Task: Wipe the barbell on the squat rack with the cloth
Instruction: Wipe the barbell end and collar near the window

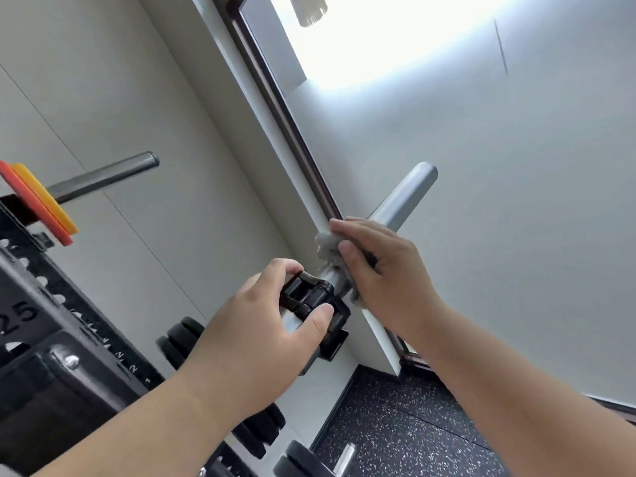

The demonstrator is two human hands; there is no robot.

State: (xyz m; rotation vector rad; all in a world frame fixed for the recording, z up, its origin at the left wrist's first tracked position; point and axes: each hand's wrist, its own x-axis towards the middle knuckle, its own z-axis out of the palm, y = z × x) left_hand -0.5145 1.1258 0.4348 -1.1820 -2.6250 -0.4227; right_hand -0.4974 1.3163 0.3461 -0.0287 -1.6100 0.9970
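The barbell (406,197) runs on a slant from the lower middle of the head view up towards the right, its bare steel end standing free against the pale wall (516,166). The right hand (382,273) has its fingers curled over a grey cloth (326,247), which is bunched round the bar just above a black collar (315,304). The left hand (258,339) grips that collar, fingers hooked over its top and the thumb pressed on its near side, so the two hands sit just beside each other on the bar. At the left edge the black squat rack (51,339) shows a large white "25" and, along its row of holes, small numerals (a "2", another "2" and a "1" can be read; the rest are blurred). Above it a second steel bar (106,177) carries an orange plate (48,201) with a red one behind it. Black plates (179,339) hang lower down. The floor (395,435) is dark rubber flecked with white, and a dark brown frame (285,122) edges a glaring bright window (378,39).
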